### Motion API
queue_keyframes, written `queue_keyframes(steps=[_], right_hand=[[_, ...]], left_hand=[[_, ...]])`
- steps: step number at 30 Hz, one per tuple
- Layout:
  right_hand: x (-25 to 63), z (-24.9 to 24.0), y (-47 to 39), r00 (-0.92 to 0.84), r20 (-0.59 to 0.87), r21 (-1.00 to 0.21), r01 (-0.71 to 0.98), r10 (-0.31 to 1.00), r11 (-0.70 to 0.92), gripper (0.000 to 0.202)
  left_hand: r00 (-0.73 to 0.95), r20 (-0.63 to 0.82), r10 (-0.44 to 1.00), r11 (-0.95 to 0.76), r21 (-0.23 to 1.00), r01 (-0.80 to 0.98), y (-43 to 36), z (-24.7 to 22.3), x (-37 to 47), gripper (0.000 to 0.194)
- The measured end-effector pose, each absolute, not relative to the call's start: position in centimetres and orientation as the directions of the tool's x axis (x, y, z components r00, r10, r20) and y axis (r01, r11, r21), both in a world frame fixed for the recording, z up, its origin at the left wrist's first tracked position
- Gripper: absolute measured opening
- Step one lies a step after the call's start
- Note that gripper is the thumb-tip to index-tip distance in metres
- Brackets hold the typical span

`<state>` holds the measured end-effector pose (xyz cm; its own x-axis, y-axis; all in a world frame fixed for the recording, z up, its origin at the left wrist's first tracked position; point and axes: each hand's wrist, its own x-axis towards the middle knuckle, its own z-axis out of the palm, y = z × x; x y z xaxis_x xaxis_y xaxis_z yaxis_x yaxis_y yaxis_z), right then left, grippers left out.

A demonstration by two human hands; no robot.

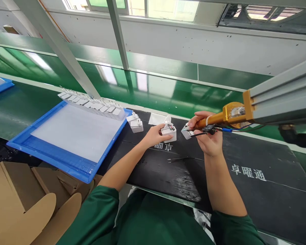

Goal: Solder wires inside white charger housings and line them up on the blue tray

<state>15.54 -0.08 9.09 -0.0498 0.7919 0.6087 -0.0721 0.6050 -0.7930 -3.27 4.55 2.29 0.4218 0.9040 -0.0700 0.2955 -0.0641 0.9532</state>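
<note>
My left hand is closed around an opened white plug-in charger housing, whose lid stands tilted up with small parts and wires showing inside. My right hand wraps round the narrow gold-coloured barrel of a tool with a grey body; its exact kind cannot be made out. The barrel's front end is close to another white housing, partly hidden by my right fingers. Left of my left hand, two white chargers stand with their plug pins upward. A pair of thin black tweezers lies on the black mat.
A blue tray at left holds a white sheet and a row of several white chargers along its far edge. Cardboard boxes stand lower left. A grey post rises behind the tray. The black mat covers the bench.
</note>
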Motion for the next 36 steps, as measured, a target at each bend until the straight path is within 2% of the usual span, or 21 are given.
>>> queue_keyframes(steps=[3,5,7,9,12,15,19,22,30,33,36], right_hand=[[15.7,9.1,0.1,-0.054,0.61,-0.791,-0.088,0.79,0.605,0.036],[15.8,9.1,0.1,-0.054,0.607,-0.794,-0.086,0.793,0.602,0.036],[15.8,9.1,0.1,-0.055,0.604,-0.796,-0.081,0.795,0.599,0.035],[15.8,9.1,0.1,-0.059,0.605,-0.796,-0.079,0.794,0.601,0.033],[15.7,9.1,0.1,-0.06,0.611,-0.792,-0.072,0.79,0.607,0.033],[15.7,9.1,0.1,-0.056,0.61,-0.792,-0.064,0.79,0.607,0.034],[15.8,9.0,0.0,-0.056,0.583,-0.813,-0.049,0.811,0.581,0.035],[15.8,9.1,0.0,-0.045,0.557,-0.83,-0.027,0.829,0.557,0.038],[15.8,9.3,0.0,-0.076,0.578,-0.816,-0.027,0.812,0.578,0.036],[15.9,9.2,-0.1,-0.084,0.563,-0.825,-0.013,0.822,0.564,0.037],[15.9,9.2,-0.1,-0.07,0.549,-0.835,0.008,0.833,0.55,0.039]], left_hand=[[0.42,-0.124,0.899,-0.135,0.834,0.535,4.7,2.3,-3.6,0.039],[0.451,-0.176,0.875,-0.149,0.789,0.597,4.9,2.0,-3.8,0.047],[0.49,-0.222,0.843,-0.134,0.795,0.591,5.3,1.5,-3.8,0.052],[0.503,-0.206,0.839,-0.108,0.843,0.526,5.6,0.9,-3.7,0.053],[0.489,-0.095,0.867,-0.113,0.919,0.379,5.8,0.0,-3.2,0.045],[0.504,0.007,0.864,-0.192,0.929,0.316,5.6,-0.3,-2.7,0.044],[0.554,0.125,0.823,-0.398,0.823,0.405,5.1,0.7,-3.1,0.05],[0.608,0.107,0.787,-0.473,0.739,0.481,4.8,1.8,-3.6,0.052],[0.524,0.102,0.846,-0.438,0.693,0.573,4.0,1.7,-3.6,0.033],[0.507,0.134,0.852,-0.458,0.661,0.594,3.9,0.8,-3.1,0.031],[0.52,0.138,0.843,-0.495,0.575,0.651,3.9,0.4,-2.6,0.035]])
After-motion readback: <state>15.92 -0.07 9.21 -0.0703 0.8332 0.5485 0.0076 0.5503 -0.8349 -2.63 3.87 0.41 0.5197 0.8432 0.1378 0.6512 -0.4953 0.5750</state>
